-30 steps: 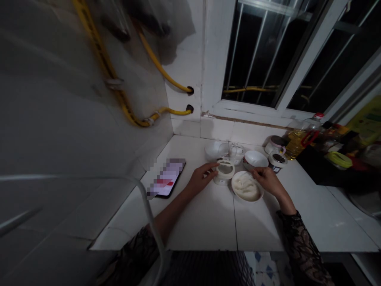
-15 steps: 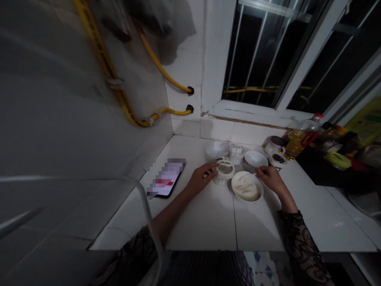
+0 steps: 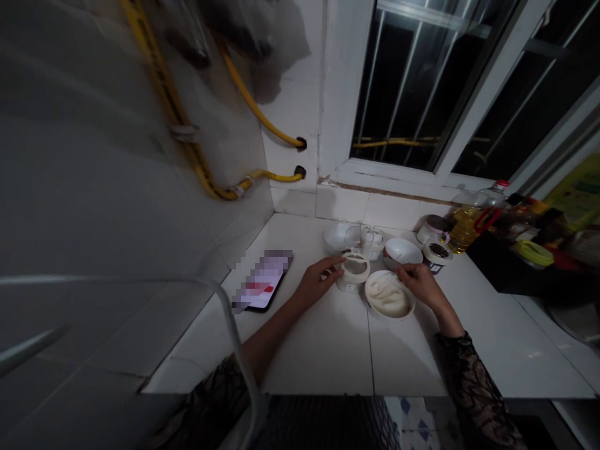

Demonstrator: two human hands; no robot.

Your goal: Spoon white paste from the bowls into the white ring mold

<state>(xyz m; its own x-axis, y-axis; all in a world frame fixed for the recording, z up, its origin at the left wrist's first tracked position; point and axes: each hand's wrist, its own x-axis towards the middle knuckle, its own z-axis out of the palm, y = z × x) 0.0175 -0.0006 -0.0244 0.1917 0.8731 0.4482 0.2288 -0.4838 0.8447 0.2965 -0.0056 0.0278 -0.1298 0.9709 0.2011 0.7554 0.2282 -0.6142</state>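
Note:
My left hand (image 3: 323, 278) is closed at the left side of a small white jar (image 3: 352, 282), with the fingertips on its raised rim. To the right of the jar stands a white bowl (image 3: 375, 307) holding a thick, creamy white mixture (image 3: 390, 297) with swirls on top. Over the bowl's upper right edge my right hand (image 3: 419, 281) pinches the handle of a thin, pale spoon-like utensil (image 3: 390, 277). Its far end meets the mixture and cannot be made out clearly.
Behind are a clear bowl (image 3: 338, 237), a glass jar (image 3: 374, 242), another white bowl (image 3: 403, 252) and a dark-filled jar (image 3: 437, 255). A lit phone (image 3: 265, 281) lies left. An oil bottle (image 3: 466, 228) and a black box (image 3: 492, 259) stand right.
My right hand has shifted slightly left over the bowl with the utensil. My left hand stays at the jar.

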